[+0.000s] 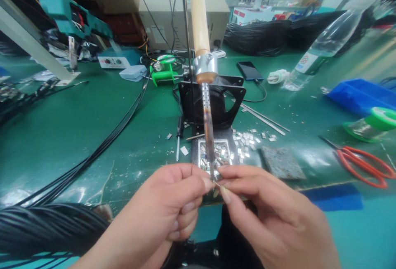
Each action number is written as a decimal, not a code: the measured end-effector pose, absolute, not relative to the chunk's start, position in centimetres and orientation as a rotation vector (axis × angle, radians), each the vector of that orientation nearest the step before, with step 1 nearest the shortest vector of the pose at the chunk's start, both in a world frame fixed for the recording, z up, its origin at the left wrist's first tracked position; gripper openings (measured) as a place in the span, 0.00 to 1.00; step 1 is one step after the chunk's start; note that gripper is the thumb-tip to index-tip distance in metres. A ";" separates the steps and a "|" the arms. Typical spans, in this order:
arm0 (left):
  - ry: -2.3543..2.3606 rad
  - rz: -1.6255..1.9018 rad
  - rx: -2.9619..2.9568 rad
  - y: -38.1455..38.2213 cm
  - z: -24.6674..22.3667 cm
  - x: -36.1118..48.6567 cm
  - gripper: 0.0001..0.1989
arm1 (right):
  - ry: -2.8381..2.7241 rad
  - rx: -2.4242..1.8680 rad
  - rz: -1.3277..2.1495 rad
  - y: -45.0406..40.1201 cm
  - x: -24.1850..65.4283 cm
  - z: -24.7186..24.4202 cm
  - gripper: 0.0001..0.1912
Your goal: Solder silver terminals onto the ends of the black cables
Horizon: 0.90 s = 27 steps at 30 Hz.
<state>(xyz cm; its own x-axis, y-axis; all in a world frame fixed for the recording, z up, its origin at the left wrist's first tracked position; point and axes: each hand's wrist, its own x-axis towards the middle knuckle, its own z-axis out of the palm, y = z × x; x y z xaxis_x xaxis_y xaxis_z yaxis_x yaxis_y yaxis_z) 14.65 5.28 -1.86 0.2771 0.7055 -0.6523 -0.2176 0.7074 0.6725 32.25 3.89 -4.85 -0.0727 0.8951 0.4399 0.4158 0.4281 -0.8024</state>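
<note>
Pinching small metal piece (216, 185), both hands (173, 203) (266, 211) meet under soldering iron (208, 137); scissors (365, 163) right.

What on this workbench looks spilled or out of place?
Small metal tabs lie scattered loose on the green mat, right of the tray under the soldering iron, rather than inside it.

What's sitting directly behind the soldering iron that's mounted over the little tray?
Behind the soldering iron stands a small black fan, with a beige box farther back. The iron's shaft covers the middle of the fan, and the fan's base hides whatever is under it. Both hands meet below the tip.
</note>
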 end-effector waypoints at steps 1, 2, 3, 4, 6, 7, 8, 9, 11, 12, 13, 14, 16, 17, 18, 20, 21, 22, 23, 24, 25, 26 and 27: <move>1.128 0.655 0.511 5.3 -1.8 14.6 0.13 | -1.680 -1.149 0.597 3.9 32.3 -4.9 0.08; 1.128 0.653 0.510 5.2 -1.8 14.6 0.12 | -1.682 -1.151 0.600 3.9 32.3 -4.9 0.08; 1.129 0.652 0.508 5.2 -1.8 14.6 0.12 | -1.683 -1.151 0.599 3.9 32.3 -5.0 0.08; 1.128 0.648 0.506 5.2 -1.8 14.6 0.12 | -1.684 -1.155 0.597 3.8 32.4 -5.0 0.08; 1.127 0.654 0.504 5.2 -1.8 14.6 0.12 | -1.687 -1.156 0.595 3.8 32.4 -4.9 0.08; 1.128 0.660 0.504 5.2 -1.8 14.6 0.12 | -1.688 -1.155 0.596 3.8 32.4 -4.8 0.08; 1.129 0.664 0.504 5.1 -1.8 14.6 0.12 | -1.688 -1.156 0.598 3.8 32.4 -4.8 0.07; 1.134 0.665 0.503 5.1 -1.8 14.6 0.12 | -1.688 -1.163 0.603 3.8 32.4 -4.7 0.08; 1.144 0.662 0.496 5.1 -1.9 14.6 0.12 | -1.682 -1.165 0.600 3.9 32.3 -4.7 0.08; 1.145 0.660 0.495 5.1 -2.0 14.6 0.12 | -1.678 -1.170 0.602 3.8 32.3 -4.7 0.08; 1.145 0.659 0.495 5.1 -2.1 14.6 0.12 | -1.677 -1.176 0.608 3.8 32.3 -4.8 0.08; 1.146 0.659 0.491 5.1 -2.2 14.6 0.12 | -1.672 -1.175 0.609 3.7 32.3 -5.0 0.08; 1.151 0.660 0.493 5.1 -2.3 14.6 0.12 | -1.667 -1.173 0.621 3.5 32.4 -5.2 0.07; 1.159 0.658 0.492 5.1 -2.4 14.6 0.12 | -1.666 -1.173 0.633 3.4 32.5 -5.3 0.07; 1.165 0.652 0.495 5.1 -2.4 14.6 0.12 | -1.663 -1.172 0.644 3.3 32.5 -5.4 0.08; 1.168 0.645 0.508 5.0 -2.5 14.6 0.12 | -1.656 -1.179 0.670 3.2 32.6 -5.4 0.08; 1.165 0.643 0.516 4.9 -2.5 14.6 0.11 | -1.645 -1.189 0.683 3.1 32.6 -5.4 0.08; 1.162 0.641 0.524 4.8 -2.5 14.6 0.11 | -1.627 -1.201 0.698 3.0 32.7 -5.4 0.07; 1.159 0.640 0.534 4.7 -2.5 14.6 0.11 | -1.605 -1.221 0.726 3.0 32.7 -5.4 0.07; 1.156 0.633 0.542 4.6 -2.5 14.5 0.11 | -1.579 -1.241 0.768 2.9 32.8 -5.4 0.06; 1.156 0.625 0.546 4.4 -2.5 14.5 0.11 | -1.550 -1.261 0.820 2.8 32.9 -5.4 0.05; 1.155 0.613 0.550 4.2 -2.5 14.4 0.11 | -1.523 -1.286 0.879 2.7 32.9 -5.4 0.05; 1.157 0.605 0.553 4.1 -2.5 14.4 0.10 | -1.504 -1.309 0.936 2.6 33.0 -5.4 0.05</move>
<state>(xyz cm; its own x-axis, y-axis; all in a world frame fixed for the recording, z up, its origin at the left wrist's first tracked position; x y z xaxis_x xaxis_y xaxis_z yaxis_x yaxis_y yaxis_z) 14.39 4.08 -2.49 0.2809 0.6912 -0.6659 -0.1518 0.7171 0.6803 33.02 2.59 -5.40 -0.0291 0.9883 0.1496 0.3028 0.1514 -0.9409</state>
